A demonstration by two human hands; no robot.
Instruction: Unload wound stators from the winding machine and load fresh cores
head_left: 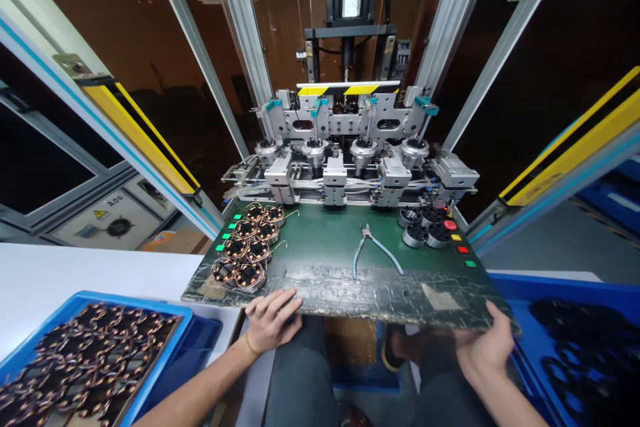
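Bracing, presumably, we are resting left hand [273, 321], fingers extended, and right hand [486, 348], finger closure unclear, against the worktop [325, 240].

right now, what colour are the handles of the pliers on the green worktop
The pliers' handles are light blue, best seen in the head view.

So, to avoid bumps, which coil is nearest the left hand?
The front-row right coil, just beyond the left hand; others sit farther back or left.

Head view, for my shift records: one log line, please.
left hand: on bench edge; right hand: at bench edge; pliers: open, untouched
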